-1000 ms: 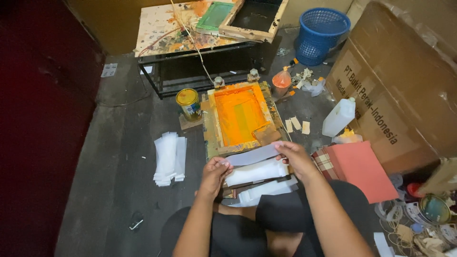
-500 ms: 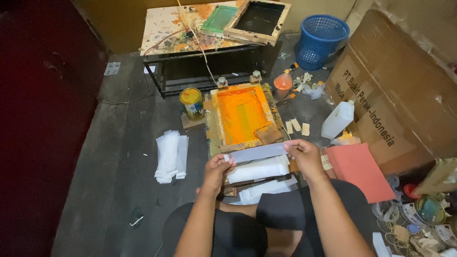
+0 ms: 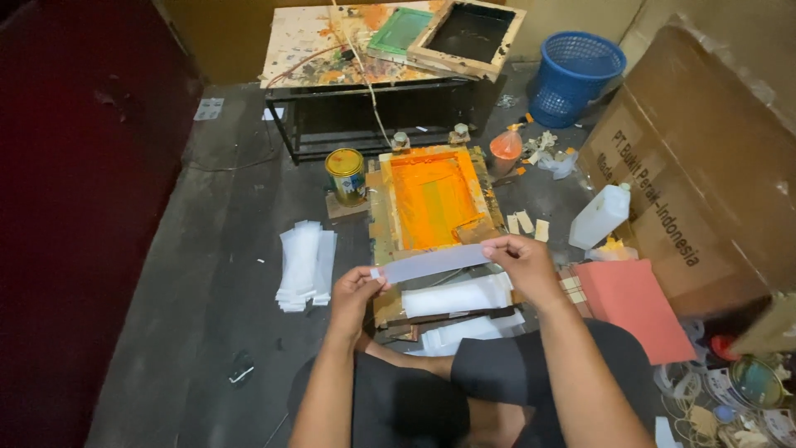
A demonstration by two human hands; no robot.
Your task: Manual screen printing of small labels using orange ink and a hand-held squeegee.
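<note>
At frame centre, the left hand (image 3: 355, 292) and right hand (image 3: 523, 264) each pinch one end of a long white strip (image 3: 433, 263), held taut above a stack of white strips (image 3: 458, 296). Just above sits an orange printing screen (image 3: 433, 199); a paint can (image 3: 346, 176) stands upper left of it.

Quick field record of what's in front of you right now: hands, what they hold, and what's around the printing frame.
left hand: pinches the left end of the pale strip
right hand: pinches the strip's right end, held level above the floor
printing frame: wooden, orange ink on the mesh, flat on the floor just beyond the strip
white sheets: piled under the hands
second stack: white, left of the frame
paint can: upright, at the frame's far left corner
white jug: right of the frame
blue basket: far right
</note>
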